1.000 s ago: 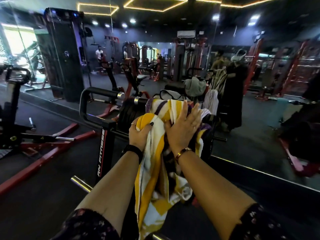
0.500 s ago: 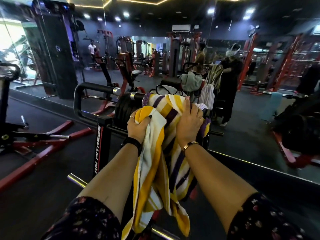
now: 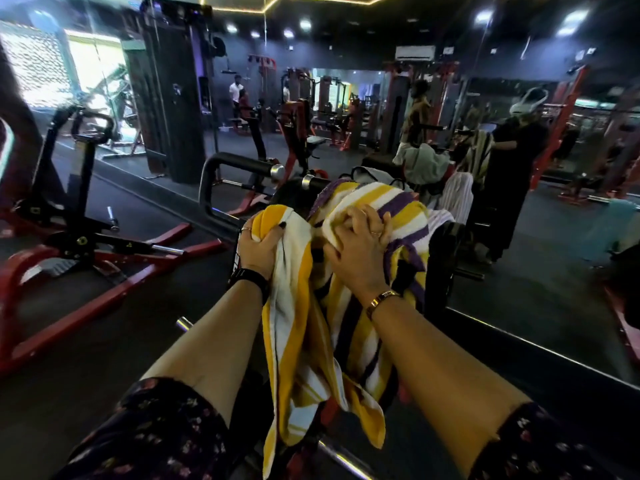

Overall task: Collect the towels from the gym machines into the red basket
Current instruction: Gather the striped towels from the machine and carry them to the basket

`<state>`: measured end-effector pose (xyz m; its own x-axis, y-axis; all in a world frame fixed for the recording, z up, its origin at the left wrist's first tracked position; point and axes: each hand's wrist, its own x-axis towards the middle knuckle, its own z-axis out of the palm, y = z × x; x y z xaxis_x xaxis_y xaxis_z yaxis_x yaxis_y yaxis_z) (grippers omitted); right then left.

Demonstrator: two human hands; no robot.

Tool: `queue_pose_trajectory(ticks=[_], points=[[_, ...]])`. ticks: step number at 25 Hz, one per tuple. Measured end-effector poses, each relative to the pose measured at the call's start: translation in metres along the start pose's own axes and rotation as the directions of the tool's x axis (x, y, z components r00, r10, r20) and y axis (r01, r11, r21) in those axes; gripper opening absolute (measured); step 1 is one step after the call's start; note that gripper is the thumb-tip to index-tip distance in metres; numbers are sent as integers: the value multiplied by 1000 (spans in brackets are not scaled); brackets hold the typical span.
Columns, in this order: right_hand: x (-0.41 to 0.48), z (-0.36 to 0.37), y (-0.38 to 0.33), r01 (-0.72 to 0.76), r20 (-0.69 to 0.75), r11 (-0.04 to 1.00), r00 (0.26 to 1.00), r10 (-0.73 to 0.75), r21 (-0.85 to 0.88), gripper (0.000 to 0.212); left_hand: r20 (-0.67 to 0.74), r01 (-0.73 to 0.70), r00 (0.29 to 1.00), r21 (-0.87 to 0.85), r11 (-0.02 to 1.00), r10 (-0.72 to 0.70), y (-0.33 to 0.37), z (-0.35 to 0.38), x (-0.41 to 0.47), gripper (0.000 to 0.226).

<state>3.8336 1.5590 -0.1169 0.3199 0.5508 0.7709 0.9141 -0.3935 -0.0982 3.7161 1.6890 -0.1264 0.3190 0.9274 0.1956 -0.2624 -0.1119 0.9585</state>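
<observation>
A yellow, white and purple striped towel (image 3: 367, 202) is draped over the black and red gym machine (image 3: 235, 161) right in front of me. My left hand (image 3: 258, 249) grips a bunched yellow and white fold at the towel's left side. My right hand (image 3: 358, 251) has its fingers curled into the cloth just right of it. The towel's lower end (image 3: 294, 358) hangs down between my forearms. The red basket is not in view.
A wall mirror (image 3: 519, 271) stands just behind the machine and reflects me with more towels. A black and red plate-loaded machine (image 3: 79, 244) stands on the floor to the left. People stand far back among other machines.
My right hand went from lying flat on the towel to clenching it. Both hands have gathered the cloth and drawn it a little towards me.
</observation>
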Motion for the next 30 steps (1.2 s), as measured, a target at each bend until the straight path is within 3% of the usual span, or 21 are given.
queue_pose_trajectory(ticks=[5, 8, 11, 14, 17, 20, 23, 27, 29, 30], points=[[0, 12, -24, 227, 174, 973, 958, -229, 29, 37, -63, 28, 998, 9, 1000, -27, -4, -42, -2, 49], [-1, 17, -58, 277, 346, 936, 875, -339, 217, 43, -85, 54, 995, -2, 999, -54, -6, -70, 1, 46], [-6, 33, -99, 129, 413, 881, 846, -337, 455, 47, -130, 65, 989, -26, 998, -67, -4, -101, 0, 40], [-8, 43, -133, -39, 267, 677, 935, -235, 735, 43, -162, 43, 986, -30, 999, -48, -1, -131, 0, 51], [-1, 40, -160, -104, 199, 522, 972, -129, 847, 36, -186, 0, 983, -55, 998, -10, 12, -135, -6, 33], [1, 36, -181, -223, 263, 348, 962, -73, 911, 52, -187, -5, 982, -112, 994, -16, 21, -142, -10, 41], [-7, 40, -192, -313, 361, 270, 920, -152, 911, 84, -218, -10, 976, -157, 987, -25, 21, -157, -26, 71], [-24, 39, -209, -358, 410, 211, 857, -311, 909, 98, -312, 14, 948, -172, 985, -68, 18, -175, -57, 85], [-34, 32, -216, -348, 395, 188, 836, -381, 918, 100, -339, -20, 940, -154, 988, -33, 23, -180, -81, 79], [-40, 27, -220, -334, 378, 178, 829, -411, 926, 101, -370, -45, 929, -143, 989, -11, 25, -183, -91, 65]])
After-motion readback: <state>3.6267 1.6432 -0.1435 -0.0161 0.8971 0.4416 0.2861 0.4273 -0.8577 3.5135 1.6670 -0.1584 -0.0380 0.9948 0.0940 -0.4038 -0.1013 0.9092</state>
